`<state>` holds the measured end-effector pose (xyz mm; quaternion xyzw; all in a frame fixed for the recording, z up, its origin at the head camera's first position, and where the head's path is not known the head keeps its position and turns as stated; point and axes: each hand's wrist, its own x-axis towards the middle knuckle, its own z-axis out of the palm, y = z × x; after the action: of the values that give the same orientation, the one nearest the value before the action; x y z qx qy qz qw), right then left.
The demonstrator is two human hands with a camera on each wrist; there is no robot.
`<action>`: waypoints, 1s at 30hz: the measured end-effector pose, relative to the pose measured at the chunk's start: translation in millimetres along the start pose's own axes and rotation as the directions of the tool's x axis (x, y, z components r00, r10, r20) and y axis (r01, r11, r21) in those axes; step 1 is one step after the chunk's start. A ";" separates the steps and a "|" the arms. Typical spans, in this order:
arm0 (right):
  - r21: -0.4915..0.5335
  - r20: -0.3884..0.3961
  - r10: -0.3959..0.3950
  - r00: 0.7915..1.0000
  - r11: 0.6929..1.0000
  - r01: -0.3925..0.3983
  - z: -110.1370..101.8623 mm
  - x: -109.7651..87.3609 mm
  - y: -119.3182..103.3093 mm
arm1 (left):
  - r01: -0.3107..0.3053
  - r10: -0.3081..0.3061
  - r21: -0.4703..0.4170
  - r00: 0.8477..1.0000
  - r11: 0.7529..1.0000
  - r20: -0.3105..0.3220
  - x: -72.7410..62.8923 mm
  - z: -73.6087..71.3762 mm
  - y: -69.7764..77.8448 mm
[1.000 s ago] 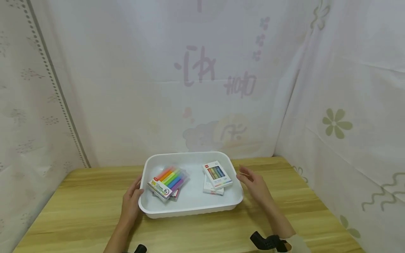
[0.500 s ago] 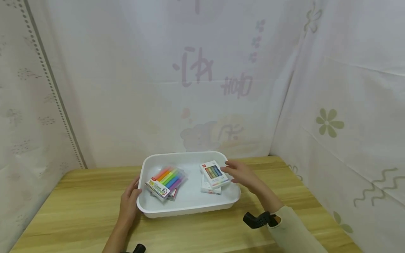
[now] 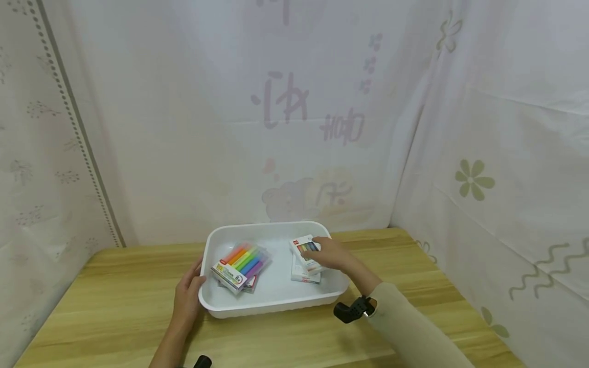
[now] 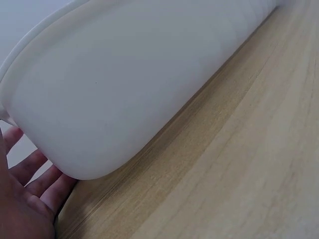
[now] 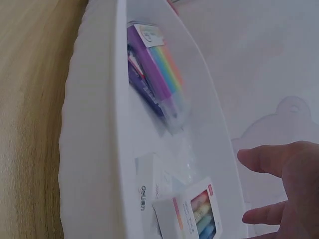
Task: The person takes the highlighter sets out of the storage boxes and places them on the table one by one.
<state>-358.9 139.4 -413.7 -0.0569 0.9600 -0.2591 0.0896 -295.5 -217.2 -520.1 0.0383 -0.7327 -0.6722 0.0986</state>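
A white plastic tray (image 3: 276, 306) sits on the wooden table. My left hand (image 3: 187, 291) rests against its left end, and in the left wrist view those fingers (image 4: 37, 179) lie along the outer wall near the bottom corner. At the tray's right, my right hand (image 3: 332, 254) reaches over the rim, fingers extended above a white windowed box (image 3: 301, 244) of coloured sticks. The right wrist view shows the fingers apart from that box. Another white box (image 3: 301, 275) lies partly under it. To the left, a clear pack of rainbow-coloured markers (image 3: 244, 263) covers most of another pack (image 3: 250, 284).
Bare wooden table (image 3: 115, 306) surrounds the tray. Behind it hangs a pale printed cloth (image 3: 184, 153), with further cloth at both sides. A black wrist camera (image 3: 352, 310) is strapped to the right wrist.
My right hand has moved left from outside the tray's right rim to over the upper white box. The left hand stays at the tray's left end.
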 end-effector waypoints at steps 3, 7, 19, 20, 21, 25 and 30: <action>-0.011 -0.004 0.021 1.000 1.000 -0.021 3.4 3.0 -1.9 | -0.002 0.002 0.003 1.000 1.000 0.005 0.2 1.4 -0.6; 0.010 -0.025 0.050 0.998 0.999 -0.049 7.7 8.2 0.0 | -0.004 0.004 0.007 1.000 1.000 0.007 1.0 4.6 -2.5; 0.012 -0.040 0.135 0.990 0.991 -0.134 20.7 20.5 -2.8 | 0.006 -0.006 0.010 1.000 1.000 -0.002 1.8 6.9 -2.1; 0.001 -0.045 0.136 0.990 0.991 -0.136 21.8 20.9 -3.5 | 0.011 -0.011 0.009 1.000 1.000 -0.001 1.8 6.5 -2.0; -0.001 -0.048 0.141 0.989 0.990 -0.141 22.9 21.3 -4.3 | 0.017 -0.017 0.009 1.000 1.000 0.001 1.9 6.3 -1.9; -0.051 -0.061 0.146 0.987 0.987 -0.149 27.4 22.0 -6.4 | 0.017 -0.017 0.007 1.000 1.000 0.007 1.2 5.0 -1.3; -0.113 -0.072 0.124 0.990 0.985 -0.131 30.3 24.1 -8.6 | 0.001 -0.001 0.015 1.000 1.000 0.006 0.5 2.7 -1.2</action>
<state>-375.8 113.5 -438.6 0.0079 0.9777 -0.1975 0.0715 -296.6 -214.8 -521.4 0.0372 -0.7380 -0.6670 0.0959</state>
